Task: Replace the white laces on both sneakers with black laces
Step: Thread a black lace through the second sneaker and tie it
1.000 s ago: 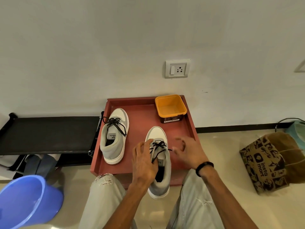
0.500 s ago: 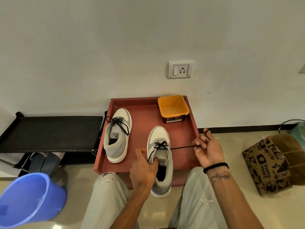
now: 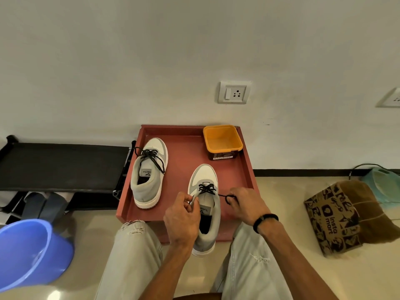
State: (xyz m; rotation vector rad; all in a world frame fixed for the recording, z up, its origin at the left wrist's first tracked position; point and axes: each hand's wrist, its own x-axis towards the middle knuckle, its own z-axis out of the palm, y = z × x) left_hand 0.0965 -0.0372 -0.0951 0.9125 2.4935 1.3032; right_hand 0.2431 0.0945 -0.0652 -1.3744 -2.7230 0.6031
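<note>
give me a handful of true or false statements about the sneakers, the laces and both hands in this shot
1. Both sneakers carry black laces. True: the far sneaker and the near sneaker are both laced in black.
2. The right hand holds a black lace end. True.
3. The left hand rests flat on the red tray. False: its fingers grip the near sneaker's side by the eyelets.
4. The orange tub sits on the floor beside the tray. False: it stands in the tray's far right corner.
5. The blue bucket stands inside the tray. False: it is on the floor to the left.
</note>
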